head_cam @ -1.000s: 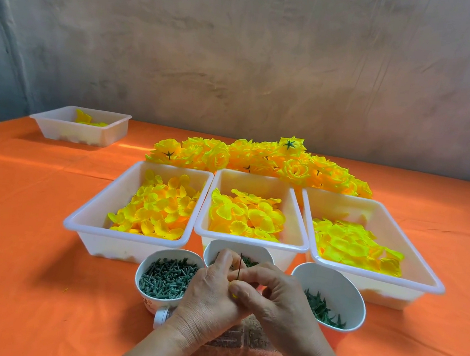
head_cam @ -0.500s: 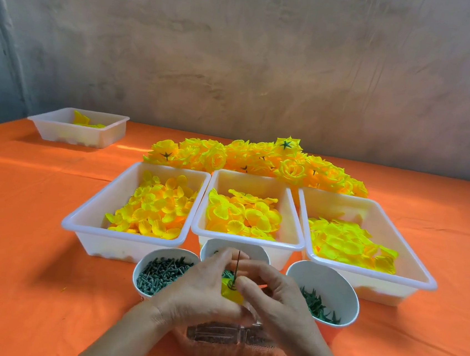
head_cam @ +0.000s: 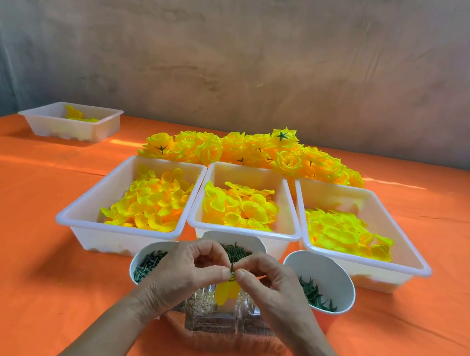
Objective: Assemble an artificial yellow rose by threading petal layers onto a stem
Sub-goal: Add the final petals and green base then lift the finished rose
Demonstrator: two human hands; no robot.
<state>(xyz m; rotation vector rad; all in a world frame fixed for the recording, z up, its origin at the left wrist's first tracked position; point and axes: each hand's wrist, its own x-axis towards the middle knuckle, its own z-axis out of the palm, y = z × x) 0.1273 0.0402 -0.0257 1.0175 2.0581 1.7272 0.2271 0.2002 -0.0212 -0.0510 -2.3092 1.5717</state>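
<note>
My left hand (head_cam: 186, 274) and my right hand (head_cam: 271, 291) meet low in the middle, thumbs and forefingers pinching a thin dark green stem (head_cam: 234, 254) that points upward. A small green ring sits on the stem at the fingertips, and a folded yellow petal bud (head_cam: 226, 293) hangs below them. Three white trays stand behind the hands: the left tray (head_cam: 84, 220), the middle tray (head_cam: 240, 230) and the right tray (head_cam: 364, 259), each holding loose yellow petals. A heap of finished yellow roses (head_cam: 248, 153) lies behind the trays.
Three white cups with small green parts stand right behind my hands: the left cup (head_cam: 140, 257), the middle cup (head_cam: 250, 241), the right cup (head_cam: 330, 277). A clear plastic box (head_cam: 212, 323) lies under my wrists. A fourth white tray (head_cam: 68, 122) sits far left on the orange cloth (head_cam: 28, 286).
My hands have shifted from clasped together to a fingertip pinch on the stem. The yellow bud, hidden a second ago, now hangs in plain sight below my fingers.
</note>
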